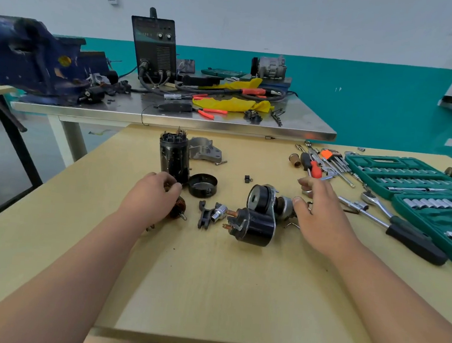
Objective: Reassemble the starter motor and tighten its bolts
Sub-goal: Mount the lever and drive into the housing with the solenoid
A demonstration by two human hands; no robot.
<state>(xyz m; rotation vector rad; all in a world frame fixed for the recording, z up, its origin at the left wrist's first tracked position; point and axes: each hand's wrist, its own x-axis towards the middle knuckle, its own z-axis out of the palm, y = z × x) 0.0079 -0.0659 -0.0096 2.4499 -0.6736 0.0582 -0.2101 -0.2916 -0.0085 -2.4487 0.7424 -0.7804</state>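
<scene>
**A:** Fingers first: what are they doing?

**B:** On the left hand [150, 196] they curl down over the armature [179, 207] and grip its copper windings, at centre left of the frame. The right hand [321, 220] is loose, with its fingers spread and holding nothing I can make out. Its thumb tip sits just beside the silver end of the solenoid assembly [258, 220].

**A:** How does that armature lie?

**B:** On its side on the worktop [236, 295], mostly hidden. A thin shaft tip pokes out toward the lower right of the hand.

**A:** And the rest of the starter motor?

**B:** In pieces. The black motor housing [174, 158] stands upright just above the left hand, long axis vertical, brush end up. Its end cap [202, 185] lies beside it, open side up. The solenoid assembly lies on its side at centre, its long axis running left to right. Its two copper studs point left toward a black fork lever [203, 215]. A grey nose casting [203, 149] sits behind the housing, with a small bolt [221, 162] near it.

**A:** Anything crowding the hands?

**B:** A ratchet [415, 244] lies right of the right hand, handle toward the lower right, just beside the open green socket case [410, 175]. A red-and-black screwdriver [312, 166] and hex keys [335, 159] lie above the fingertips. Across the upper left, a steel worktop [291, 130] carries a blue vise [32, 56] and a welder [155, 47].
</scene>
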